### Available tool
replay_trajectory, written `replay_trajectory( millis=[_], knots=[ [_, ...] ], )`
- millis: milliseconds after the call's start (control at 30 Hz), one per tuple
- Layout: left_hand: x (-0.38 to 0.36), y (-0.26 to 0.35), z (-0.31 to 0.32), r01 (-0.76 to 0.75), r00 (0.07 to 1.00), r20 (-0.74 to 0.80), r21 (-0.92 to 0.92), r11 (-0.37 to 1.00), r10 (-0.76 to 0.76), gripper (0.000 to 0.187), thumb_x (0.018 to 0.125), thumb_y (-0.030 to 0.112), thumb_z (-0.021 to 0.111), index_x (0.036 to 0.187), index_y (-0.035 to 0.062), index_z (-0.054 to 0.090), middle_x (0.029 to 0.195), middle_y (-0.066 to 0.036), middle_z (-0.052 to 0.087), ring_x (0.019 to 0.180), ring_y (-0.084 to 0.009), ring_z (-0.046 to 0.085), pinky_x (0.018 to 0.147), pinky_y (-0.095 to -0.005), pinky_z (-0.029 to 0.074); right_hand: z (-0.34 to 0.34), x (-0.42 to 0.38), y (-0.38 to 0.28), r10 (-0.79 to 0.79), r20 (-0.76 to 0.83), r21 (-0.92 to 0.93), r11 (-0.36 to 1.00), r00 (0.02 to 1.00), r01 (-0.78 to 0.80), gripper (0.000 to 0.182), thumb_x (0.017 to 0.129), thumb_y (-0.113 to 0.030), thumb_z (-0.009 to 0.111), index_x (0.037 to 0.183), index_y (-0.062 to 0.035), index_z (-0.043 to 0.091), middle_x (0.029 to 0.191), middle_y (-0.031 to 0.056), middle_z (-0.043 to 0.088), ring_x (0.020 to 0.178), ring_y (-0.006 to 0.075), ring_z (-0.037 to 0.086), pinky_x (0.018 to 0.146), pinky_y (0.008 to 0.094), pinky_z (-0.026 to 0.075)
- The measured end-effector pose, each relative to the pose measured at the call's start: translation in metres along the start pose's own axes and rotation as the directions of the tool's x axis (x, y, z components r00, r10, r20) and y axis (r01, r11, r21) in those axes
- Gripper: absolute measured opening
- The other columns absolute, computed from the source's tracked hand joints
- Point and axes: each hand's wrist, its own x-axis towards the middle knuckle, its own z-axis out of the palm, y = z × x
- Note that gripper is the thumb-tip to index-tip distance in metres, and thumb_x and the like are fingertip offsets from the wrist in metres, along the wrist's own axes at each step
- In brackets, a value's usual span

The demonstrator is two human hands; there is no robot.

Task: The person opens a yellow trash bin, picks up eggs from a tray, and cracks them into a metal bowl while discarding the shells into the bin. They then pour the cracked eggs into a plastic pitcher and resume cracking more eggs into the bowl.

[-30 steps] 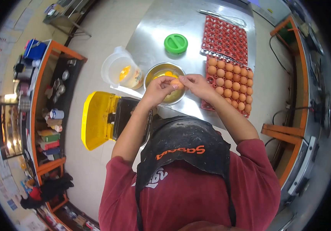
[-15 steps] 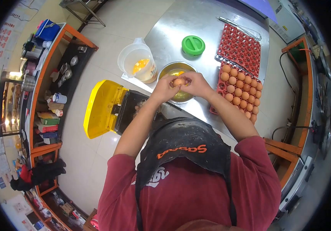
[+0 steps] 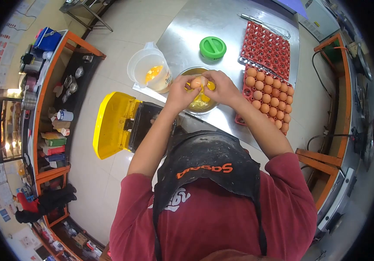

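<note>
Over a metal bowl [image 3: 195, 71] my two hands share one brown egg [image 3: 199, 82], its shell broken open. My left hand [image 3: 180, 92] has its fingers closed on the shell's left side, and my right hand [image 3: 222, 89] is closed on the right side. Yellow yolk and clear white show below the shell, in the bowl. Left of the bowl, a translucent plastic jug [image 3: 142, 65] contains several yolks. A green lid [image 3: 213, 48] lies behind the bowl. To the right, brown eggs [image 3: 275, 102] fill much of a red egg tray.
A red tray [image 3: 266, 48] with bare cups and a whisk [image 3: 265, 25] lie at the back right of the steel table [image 3: 185, 35]. On the floor at left stands a black bin [image 3: 145, 124], its yellow lid [image 3: 111, 124] raised. Shelves [image 3: 52, 91] line the left wall.
The egg between my hands has been opened, and its yolk and white now hang or fall into the bowl. The view has shifted slightly, so the table's things appear a little further left.
</note>
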Motion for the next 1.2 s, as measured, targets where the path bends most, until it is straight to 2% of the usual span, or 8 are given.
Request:
replay_trajectory(
  millis=[100, 267, 467, 567, 667, 1000, 1100, 1200],
  knots=[
    [-0.024, 0.016, -0.005, 0.153, 0.984, 0.011, -0.573, 0.805, -0.18, 0.046, 0.089, 0.011, 0.077, 0.13, -0.0029, 0.059, 0.121, -0.012, 0.064, 0.106, -0.02, 0.066, 0.087, -0.0322, 0.056, 0.007, -0.003, -0.022, 0.161, 0.093, 0.207, 0.962, 0.983, -0.177, 0.036, 0.086, -0.021, 0.075, 0.117, -0.0042, 0.065, 0.109, 0.0136, 0.068, 0.106, 0.0285, 0.065, 0.089, 0.0391, 0.052],
    [-0.099, -0.023, -0.018, 0.388, 0.893, 0.208, -0.804, 0.45, -0.398, 0.051, 0.093, 0.007, 0.071, 0.14, -0.0005, 0.05, 0.126, -0.011, 0.063, 0.11, -0.0206, 0.065, 0.09, -0.0329, 0.055, 0.033, -0.025, -0.063, -0.119, 0.171, 0.24, 0.968, 0.978, 0.076, 0.036, 0.091, -0.021, 0.071, 0.122, -0.0044, 0.064, 0.119, 0.0173, 0.065, 0.114, 0.0312, 0.062, 0.099, 0.0414, 0.048],
    [-0.216, -0.114, -0.017, 0.325, 0.721, 0.126, -0.93, 0.173, -0.681, 0.054, 0.093, 0.016, 0.07, 0.142, 0.0065, 0.049, 0.127, -0.009, 0.063, 0.11, -0.0223, 0.064, 0.084, -0.034, 0.05, -0.005, -0.086, -0.029, 0.099, 0.26, 0.182, 0.972, 0.96, -0.149, 0.035, 0.091, -0.019, 0.068, 0.123, -0.0039, 0.065, 0.116, 0.0176, 0.064, 0.108, 0.0335, 0.062, 0.1, 0.043, 0.047],
    [-0.233, -0.15, -0.015, 0.582, 0.425, 0.028, -0.774, 0.25, -0.905, 0.067, 0.091, 0.023, 0.073, 0.149, 0.0052, 0.044, 0.131, -0.014, 0.063, 0.118, -0.0286, 0.064, 0.092, -0.0395, 0.051, -0.06, -0.125, 0.007, 0.215, 0.026, -0.235, 0.951, 0.976, -0.203, 0.041, 0.082, -0.015, 0.071, 0.121, -0.0041, 0.065, 0.112, 0.0151, 0.063, 0.103, 0.0332, 0.06, 0.091, 0.0429, 0.048],
    [-0.253, -0.246, -0.003, 0.903, 0.427, -0.162, 0.129, 0.41, -0.89, 0.08, 0.087, 0.032, 0.076, 0.152, 0.0022, 0.039, 0.136, -0.02, 0.061, 0.119, -0.0302, 0.065, 0.093, -0.0386, 0.052, -0.106, -0.148, 0.024, 0.327, -0.017, -0.533, 0.797, 0.945, -0.286, 0.045, 0.077, -0.013, 0.071, 0.12, -0.0053, 0.064, 0.114, 0.0128, 0.061, 0.105, 0.033, 0.057, 0.091, 0.0427, 0.047],
    [-0.084, 0.02, 0.065, 0.171, 0.878, 0.465, -0.083, 0.982, -0.113, 0.032, 0.096, 0.027, 0.068, 0.11, -0.0008, 0.07, 0.092, -0.017, 0.073, 0.085, -0.0271, 0.071, 0.08, -0.0376, 0.054, -0.114, -0.139, 0.05, 0.387, 0.081, -0.56, 0.78, 0.918, -0.279, 0.035, 0.085, -0.02, 0.065, 0.116, -0.004, 0.058, 0.104, 0.0177, 0.059, 0.098, 0.0387, 0.056, 0.09, 0.0478, 0.045],
    [-0.041, 0.05, 0.107, -0.128, 0.847, 0.522, 0.01, 0.992, 0.104, 0.041, 0.091, 0.026, 0.072, 0.123, 0.0011, 0.065, 0.097, -0.019, 0.066, 0.088, -0.0321, 0.067, 0.079, -0.0421, 0.054, -0.132, -0.151, 0.037, 0.36, -0.081, -0.367, 0.856, 0.929, -0.364, 0.042, 0.084, -0.027, 0.07, 0.116, -0.0019, 0.059, 0.104, 0.014, 0.062, 0.096, 0.0335, 0.059, 0.088, 0.0443, 0.048],
    [-0.018, 0.074, 0.15, -0.304, 0.845, 0.52, 0.284, 0.91, 0.12, 0.052, 0.084, 0.025, 0.078, 0.129, 0.0043, 0.061, 0.108, -0.02, 0.058, 0.096, -0.0364, 0.064, 0.081, -0.0458, 0.054, -0.125, -0.175, 0.032, 0.8, -0.167, 0.388, 0.591, 0.576, -0.707, 0.048, 0.083, -0.035, 0.075, 0.113, 0.0002, 0.061, 0.104, 0.0071, 0.064, 0.089, 0.0224, 0.061, 0.076, 0.0377, 0.052]
  ],
)
